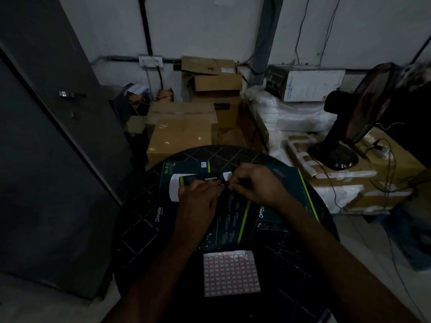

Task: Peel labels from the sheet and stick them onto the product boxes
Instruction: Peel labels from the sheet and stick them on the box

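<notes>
On the round black table [140,220] in front of me, the label sheet [231,274] lies flat toward six o'clock, near my edge, its grid of small pink-bordered labels mostly full; only a few cells along the top row look bare, so I judge that little of the sheet is used and most of the sticking is left. Beyond it, toward twelve o'clock, the dark product boxes lie touching one another: the left box [168,203] marked Wi-Fi at about eleven, the right box [291,183] with a lime stripe at about one, and a small narrow box [198,179] across the top of them. One tiny white sticker [203,164] already sits near the far edge of the left box, which I take as a label in place. My left hand [200,197] rests with curled fingers against the small narrow box, its fingertips meeting my right hand [254,185] at the middle; both seem to pinch something very small there, probably a label being pressed down, though the dim light hides it and I cannot tell for sure. Farther out, brown cartons [182,129] are stacked at twelve o'clock, a dark fan [345,127] stands at two, and a grey door [58,136] is at nine.
</notes>
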A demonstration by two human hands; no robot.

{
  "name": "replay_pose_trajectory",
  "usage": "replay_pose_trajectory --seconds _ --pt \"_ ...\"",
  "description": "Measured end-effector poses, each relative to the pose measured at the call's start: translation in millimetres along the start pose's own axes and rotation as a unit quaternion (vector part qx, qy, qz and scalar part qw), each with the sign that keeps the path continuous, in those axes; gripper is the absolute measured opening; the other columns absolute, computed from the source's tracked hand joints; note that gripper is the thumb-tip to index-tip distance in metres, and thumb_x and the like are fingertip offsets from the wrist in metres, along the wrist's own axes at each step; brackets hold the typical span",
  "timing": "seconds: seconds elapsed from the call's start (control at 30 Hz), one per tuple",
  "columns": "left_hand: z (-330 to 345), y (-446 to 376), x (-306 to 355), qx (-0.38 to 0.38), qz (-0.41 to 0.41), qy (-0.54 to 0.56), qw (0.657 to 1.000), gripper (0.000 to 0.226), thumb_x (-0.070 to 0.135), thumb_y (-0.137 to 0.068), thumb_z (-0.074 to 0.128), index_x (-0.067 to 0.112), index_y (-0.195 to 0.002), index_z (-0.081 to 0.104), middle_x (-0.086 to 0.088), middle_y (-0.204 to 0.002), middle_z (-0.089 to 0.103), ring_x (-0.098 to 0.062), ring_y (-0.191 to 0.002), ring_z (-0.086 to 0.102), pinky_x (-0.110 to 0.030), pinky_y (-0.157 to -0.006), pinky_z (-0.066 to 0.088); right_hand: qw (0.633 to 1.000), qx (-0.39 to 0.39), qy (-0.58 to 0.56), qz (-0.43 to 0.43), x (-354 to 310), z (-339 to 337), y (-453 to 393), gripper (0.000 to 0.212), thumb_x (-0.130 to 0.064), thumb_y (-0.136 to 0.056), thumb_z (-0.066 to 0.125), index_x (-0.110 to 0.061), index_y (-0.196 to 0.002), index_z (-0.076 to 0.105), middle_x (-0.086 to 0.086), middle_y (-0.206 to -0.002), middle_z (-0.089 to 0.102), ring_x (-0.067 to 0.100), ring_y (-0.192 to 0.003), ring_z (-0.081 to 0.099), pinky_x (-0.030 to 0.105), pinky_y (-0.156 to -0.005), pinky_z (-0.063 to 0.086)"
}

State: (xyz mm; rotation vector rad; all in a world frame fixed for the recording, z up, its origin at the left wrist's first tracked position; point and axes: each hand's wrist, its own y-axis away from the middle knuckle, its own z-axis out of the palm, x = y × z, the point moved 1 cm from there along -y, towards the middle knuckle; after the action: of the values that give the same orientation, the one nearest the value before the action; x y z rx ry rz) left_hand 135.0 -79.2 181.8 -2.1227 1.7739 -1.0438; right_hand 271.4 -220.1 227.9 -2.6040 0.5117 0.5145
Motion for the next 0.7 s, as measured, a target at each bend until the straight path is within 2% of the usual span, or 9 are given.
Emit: replay_pose_trajectory --seconds 0.1,0.2,0.27,0.33,0.4,0.47,0.57,0.7 --pt "2.3 1.4 -1.6 0.003 -0.003 0.004 1.0 0.029 0.017 -0.086 0.063 0.029 -0.109 0.073 0.014 -0.12 0.069 -0.011 -0.103 0.058 -0.025 -0.079 0.019 1.0 0.008 -0.007 -0.019 3.4 1.1 0.5 0.003 -0.024 -0.083 0.077 -0.023 -0.086 0.076 -0.008 -0.089 0.069 0.007 -0.082 0.065 0.033 -0.073 0.055" --pt "5.2 2.5 -2.9 0.007 -0.002 0.011 1.0 0.037 0.014 -0.08 0.073 0.029 -0.114 0.071 0.015 -0.122 0.067 -0.009 -0.107 0.056 -0.024 -0.083 0.02 0.996 0.035 0.053 -0.063 6.0 8.1 2.9 0.004 -0.024 -0.084 0.075 -0.02 -0.084 0.076 -0.006 -0.087 0.069 0.011 -0.087 0.057 0.026 -0.076 0.047" --pt "7.0 2.0 -4.6 0.012 0.0 0.021 1.0 0.041 0.014 -0.077 0.075 0.028 -0.116 0.07 0.014 -0.123 0.066 -0.01 -0.11 0.055 -0.023 -0.087 0.022 0.99 0.061 0.092 -0.085 8.3 19.6 8.1 0.008 -0.023 -0.088 0.07 -0.016 -0.087 0.074 -0.002 -0.088 0.068 0.016 -0.09 0.054 0.027 -0.077 0.043" --pt "7.4 3.2 -5.0 0.008 0.009 0.018 1.0 0.043 0.016 -0.076 0.075 0.027 -0.117 0.069 0.013 -0.125 0.065 -0.011 -0.112 0.055 -0.02 -0.091 0.02 0.99 0.09 0.085 -0.063 9.7 30.2 16.3 0.01 -0.023 -0.089 0.07 -0.013 -0.089 0.074 -0.001 -0.09 0.068 0.017 -0.09 0.056 0.028 -0.078 0.045" --pt "7.5 3.8 -4.8 0.005 0.011 0.013 1.0 0.042 0.018 -0.077 0.074 0.027 -0.118 0.069 0.013 -0.125 0.065 -0.01 -0.114 0.053 -0.011 -0.097 0.015 0.991 0.122 0.044 -0.023 12.0 32.9 21.2 0.011 -0.02 -0.082 0.078 -0.015 -0.091 0.076 -0.002 -0.093 0.07 0.018 -0.091 0.059 0.029 -0.079 0.047" --pt "6.6 3.8 -2.9 0.01 -0.009 0.028 1.0 0.038 0.021 -0.078 0.071 0.029 -0.115 0.07 0.016 -0.123 0.065 -0.008 -0.114 0.053 -0.012 -0.095 0.017 0.991 0.135 0.003 0.001 13.0 31.2 22.8 0.019 -0.018 -0.075 0.085 -0.018 -0.093 0.078 -0.005 -0.095 0.072 0.015 -0.093 0.061 0.026 -0.081 0.048" --pt "5.8 -1.0 2.1 0.024 -0.046 0.048 0.998 0.027 0.024 -0.083 0.069 0.033 -0.108 0.072 0.019 -0.116 0.067 -0.006 -0.108 0.055 -0.013 -0.088 0.02 0.99 0.138 -0.019 0.001 11.6 28.1 21.3 0.015 -0.019 -0.08 0.081 -0.02 -0.094 0.079 -0.007 -0.096 0.073 0.01 -0.093 0.061 0.021 -0.083 0.047" --pt "9.6 -3.0 5.8 0.035 -0.05 0.014 0.998 0.017 0.032 -0.088 0.069 0.034 -0.104 0.072 0.019 -0.112 0.068 -0.008 -0.105 0.055 -0.023 -0.083 0.021 0.987 0.158 -0.006 0.004 10.2 38.2 19.3 0.01 -0.012 -0.082 0.076 -0.021 -0.088 0.076 -0.006 -0.092 0.069 0.015 -0.092 0.055 0.028 -0.078 0.044"
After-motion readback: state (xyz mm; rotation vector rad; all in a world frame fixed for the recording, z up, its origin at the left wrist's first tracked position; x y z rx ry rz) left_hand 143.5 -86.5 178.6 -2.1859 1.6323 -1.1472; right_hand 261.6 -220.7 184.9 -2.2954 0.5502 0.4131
